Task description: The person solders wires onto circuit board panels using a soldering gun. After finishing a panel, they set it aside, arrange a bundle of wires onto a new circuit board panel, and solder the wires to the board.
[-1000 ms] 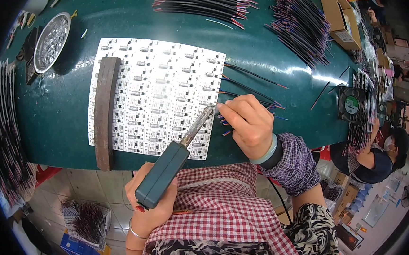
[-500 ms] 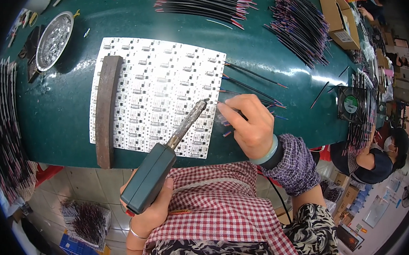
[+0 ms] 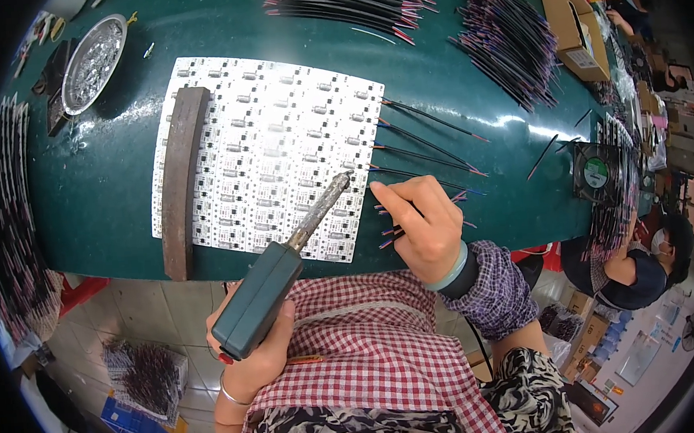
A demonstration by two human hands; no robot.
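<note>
A dark green soldering iron [image 3: 265, 290] is grasped in the left hand [image 3: 252, 356], thin black wires [image 3: 411, 216] pinched by the right hand [image 3: 420, 227] beside the white circuit-board panel [image 3: 270, 153].

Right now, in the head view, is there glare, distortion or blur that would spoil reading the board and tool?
Head view: heavy fisheye bending, the green table edge curves and the corners go black; overhead light glares in streaks on the table and metal dish; the white circuit board and the soldering tool in the left hand stay sharp; the right hand casts little shadow.
</note>
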